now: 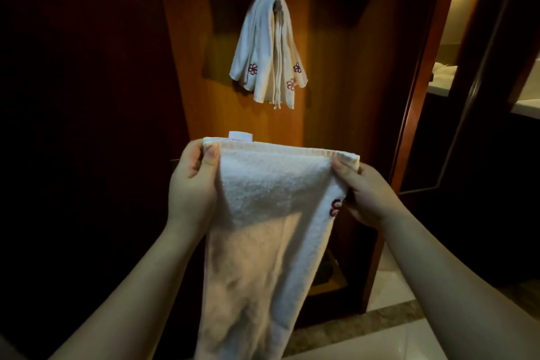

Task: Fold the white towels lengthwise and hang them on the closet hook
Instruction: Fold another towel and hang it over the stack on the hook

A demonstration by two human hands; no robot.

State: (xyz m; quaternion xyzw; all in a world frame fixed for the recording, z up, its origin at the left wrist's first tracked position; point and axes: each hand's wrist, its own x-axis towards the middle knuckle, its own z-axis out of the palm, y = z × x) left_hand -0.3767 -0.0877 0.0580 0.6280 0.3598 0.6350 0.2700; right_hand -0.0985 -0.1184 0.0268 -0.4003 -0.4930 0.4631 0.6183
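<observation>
Two hands hold a white towel up at the centre of the frame, well apart. Left hand pinches its top left corner; right hand pinches the top right. Cloth hangs down to the bottom edge. Above, at upper centre, other towels drape over a hook on the wooden closet panel. A neat lengthwise fold likely needs both corners level and brought together edge to edge.

1. A metal closet hook on the wooden closet back panel carries the hung white towels, which drape over it and hide most of it.
2. The towels hang folded, their red flower embroidery near the lower ends.
</observation>
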